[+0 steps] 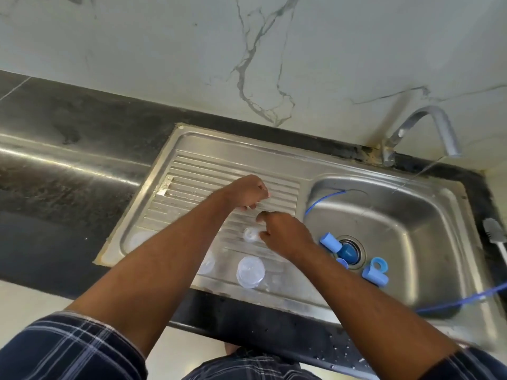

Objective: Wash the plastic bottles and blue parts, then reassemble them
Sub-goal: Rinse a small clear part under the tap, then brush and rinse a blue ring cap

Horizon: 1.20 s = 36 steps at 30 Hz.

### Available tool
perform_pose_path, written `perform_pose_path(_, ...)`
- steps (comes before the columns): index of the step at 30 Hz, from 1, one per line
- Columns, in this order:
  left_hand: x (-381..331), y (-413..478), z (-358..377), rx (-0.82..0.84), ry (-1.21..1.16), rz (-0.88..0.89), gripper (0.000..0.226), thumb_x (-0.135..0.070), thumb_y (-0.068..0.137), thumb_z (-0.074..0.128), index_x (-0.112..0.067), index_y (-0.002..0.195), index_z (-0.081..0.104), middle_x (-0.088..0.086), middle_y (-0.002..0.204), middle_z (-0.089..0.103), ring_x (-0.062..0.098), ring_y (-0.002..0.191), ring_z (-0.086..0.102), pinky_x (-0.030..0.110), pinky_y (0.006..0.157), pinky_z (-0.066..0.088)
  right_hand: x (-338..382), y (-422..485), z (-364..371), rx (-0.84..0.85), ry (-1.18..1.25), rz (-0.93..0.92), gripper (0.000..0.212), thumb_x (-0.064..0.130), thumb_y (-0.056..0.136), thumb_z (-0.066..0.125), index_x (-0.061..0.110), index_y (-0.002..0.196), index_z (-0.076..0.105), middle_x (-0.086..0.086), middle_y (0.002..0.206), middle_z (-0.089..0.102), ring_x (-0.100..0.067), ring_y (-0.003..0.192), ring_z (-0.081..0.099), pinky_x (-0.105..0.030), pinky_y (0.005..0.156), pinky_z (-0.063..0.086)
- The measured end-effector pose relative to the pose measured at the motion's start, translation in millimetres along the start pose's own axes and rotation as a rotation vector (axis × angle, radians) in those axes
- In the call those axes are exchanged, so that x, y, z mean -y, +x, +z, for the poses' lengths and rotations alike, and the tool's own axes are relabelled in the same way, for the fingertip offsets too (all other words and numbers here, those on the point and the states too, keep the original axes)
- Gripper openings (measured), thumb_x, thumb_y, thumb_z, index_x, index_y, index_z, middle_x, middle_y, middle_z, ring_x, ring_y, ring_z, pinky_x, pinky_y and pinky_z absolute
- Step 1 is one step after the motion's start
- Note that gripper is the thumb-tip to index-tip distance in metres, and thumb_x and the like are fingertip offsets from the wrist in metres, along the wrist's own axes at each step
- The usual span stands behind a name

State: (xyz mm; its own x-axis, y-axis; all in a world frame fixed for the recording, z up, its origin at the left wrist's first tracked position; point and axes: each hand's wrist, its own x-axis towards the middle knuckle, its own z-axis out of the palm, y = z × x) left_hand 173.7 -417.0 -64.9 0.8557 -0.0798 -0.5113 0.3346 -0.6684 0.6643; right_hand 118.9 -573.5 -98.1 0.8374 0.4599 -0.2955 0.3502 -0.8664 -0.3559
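My left hand (248,192) hovers over the ribbed drainboard (192,171) with its fingers curled, and nothing shows in it. My right hand (285,231) is just below it. Its fingertips touch the right side of a small clear plastic bottle (251,234) standing on the drainboard, while the thumb is lifted above; I cannot tell whether it grips. Two more clear bottles (251,271) (205,263) stand nearer me, and another clear piece (138,238) sits at the drainboard's left corner. Blue parts (330,241) (375,271) lie in the sink basin (428,215) by the drain.
The faucet (428,124) at the back right runs a thin stream into the basin. A blue tube (323,198) curls along the basin's left wall, and another length (461,300) crosses its front. A bottle brush (493,234) lies on the right rim. Dark countertop (68,160) extends left.
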Motion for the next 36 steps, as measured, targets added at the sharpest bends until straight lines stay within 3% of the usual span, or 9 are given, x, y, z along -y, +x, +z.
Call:
perform_pose_path(4,-42,18,31,0.061,0.025,0.037,0.025,-0.027,0.100,0.061,-0.007,0.111,0.070,0.014,0.111,0.072,0.026,0.090,0.072,0.031,0.070,0.056,-55,-17,-14,-0.098,0.136,0.161,0.023,0.029,0.091,0.055,0.031,0.108,0.070,0.001,0.107,0.071,-0.026,0.102,0.065,-0.036,0.082,0.054)
perform_pose_path(9,-97,45,99,0.193,0.065,0.067,0.026,-0.025,0.099,0.062,-0.003,0.112,0.068,0.017,0.097,0.068,0.028,0.083,0.068,0.036,0.072,0.055,-167,-49,-21,-0.072,0.240,0.435,0.020,0.031,0.082,0.053,0.028,0.093,0.070,0.000,0.103,0.072,-0.028,0.097,0.066,-0.039,0.083,0.055)
perform_pose_path(14,-121,65,168,0.287,0.100,0.002,0.017,-0.019,0.099,0.059,-0.009,0.108,0.067,0.005,0.089,0.064,0.020,0.074,0.063,0.030,0.070,0.049,-267,-76,-1,0.028,0.248,0.605,0.022,0.020,0.086,0.056,0.023,0.099,0.074,-0.007,0.104,0.071,-0.030,0.091,0.067,-0.033,0.069,0.053)
perform_pose_path(18,-121,77,205,0.272,0.166,-0.079,0.022,-0.012,0.097,0.055,-0.002,0.110,0.070,0.016,0.102,0.072,0.031,0.087,0.072,0.033,0.075,0.055,-315,-81,18,0.057,0.243,0.644,0.025,0.017,0.088,0.056,0.022,0.106,0.073,-0.011,0.114,0.069,-0.034,0.102,0.066,-0.037,0.087,0.055)
perform_pose_path(21,-115,82,219,0.221,0.148,-0.153,0.023,-0.014,0.094,0.056,-0.003,0.108,0.071,0.020,0.102,0.073,0.034,0.092,0.074,0.037,0.079,0.057,-334,-77,24,0.063,0.207,0.614,0.025,0.014,0.089,0.054,0.019,0.109,0.070,-0.012,0.114,0.068,-0.035,0.102,0.064,-0.035,0.084,0.054)
perform_pose_path(27,-103,82,241,0.119,0.003,-0.257,0.022,-0.020,0.091,0.054,-0.005,0.094,0.071,0.019,0.092,0.075,0.033,0.088,0.074,0.043,0.078,0.060,-328,-46,47,0.183,0.022,0.278,0.049,0.014,0.090,0.057,0.031,0.136,0.055,-0.005,0.131,0.052,-0.033,0.121,0.050,-0.042,0.092,0.048)
perform_pose_path(32,-97,71,240,0.054,-0.147,-0.289,0.021,-0.021,0.094,0.056,-0.008,0.102,0.070,0.013,0.099,0.075,0.028,0.089,0.074,0.044,0.084,0.060,-320,-31,66,0.223,-0.110,0.204,0.044,0.016,0.089,0.064,0.022,0.132,0.056,-0.008,0.133,0.051,-0.034,0.119,0.055,-0.043,0.092,0.048)
perform_pose_path(36,-93,66,234,0.036,-0.170,-0.288,0.021,-0.024,0.093,0.057,-0.010,0.102,0.071,0.011,0.099,0.075,0.026,0.090,0.074,0.046,0.090,0.059,-321,-34,67,0.154,-0.101,0.201,0.043,0.013,0.087,0.064,0.020,0.130,0.058,-0.007,0.129,0.051,-0.033,0.115,0.056,-0.043,0.090,0.047)
